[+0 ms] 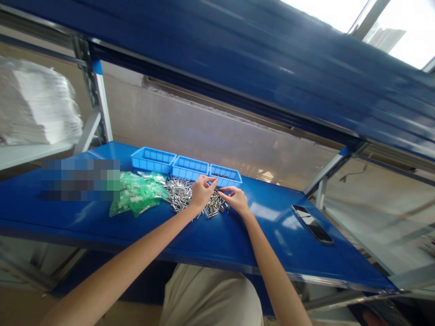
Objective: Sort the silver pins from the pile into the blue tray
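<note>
Over a heap of small, slim silver metal pieces, my left hand is closed, with thumb and forefinger pinched together. My right hand faces it from the right, its thumb and fingertips also drawn close together. Whatever either pinch holds is too small to make out. Brass-coloured pieces lie below and between the hands, at the heap's right side. Just behind the hands stands the right blue bin, with some small dark pieces inside. The middle blue bin and left blue bin adjoin it in a row.
Green-tinted clear plastic bags lie left of the heap, beside a pixelated patch. A phone rests on the blue table at the right. A blue shelf spans overhead. Wrapped white stacks stand at far left.
</note>
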Available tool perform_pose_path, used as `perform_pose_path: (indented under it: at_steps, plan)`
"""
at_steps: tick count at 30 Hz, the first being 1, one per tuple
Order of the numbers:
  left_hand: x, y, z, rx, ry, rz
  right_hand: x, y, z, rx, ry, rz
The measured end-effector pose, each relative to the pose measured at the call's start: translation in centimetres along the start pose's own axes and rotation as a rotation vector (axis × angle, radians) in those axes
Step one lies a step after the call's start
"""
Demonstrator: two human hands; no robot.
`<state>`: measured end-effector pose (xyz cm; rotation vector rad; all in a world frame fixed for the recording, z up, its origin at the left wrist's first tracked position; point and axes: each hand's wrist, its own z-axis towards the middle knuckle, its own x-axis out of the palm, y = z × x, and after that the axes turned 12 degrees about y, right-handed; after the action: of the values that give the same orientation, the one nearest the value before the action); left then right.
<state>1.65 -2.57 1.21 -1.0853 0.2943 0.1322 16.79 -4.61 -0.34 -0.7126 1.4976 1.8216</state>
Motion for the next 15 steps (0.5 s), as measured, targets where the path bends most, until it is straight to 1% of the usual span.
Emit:
perform_pose_path:
  at_steps: [5,15]
  plan:
    - [-0.01,-0.08,-0.04,0.011,0.007,-0.002,-0.10,0.29,-0.22,0.030,0.043,-0.054]
    - [-0.03,-0.24,-0.13,0.008,0.018,0.001,-0.02,-0.08,-0.13,0.012,0.046,-0.050]
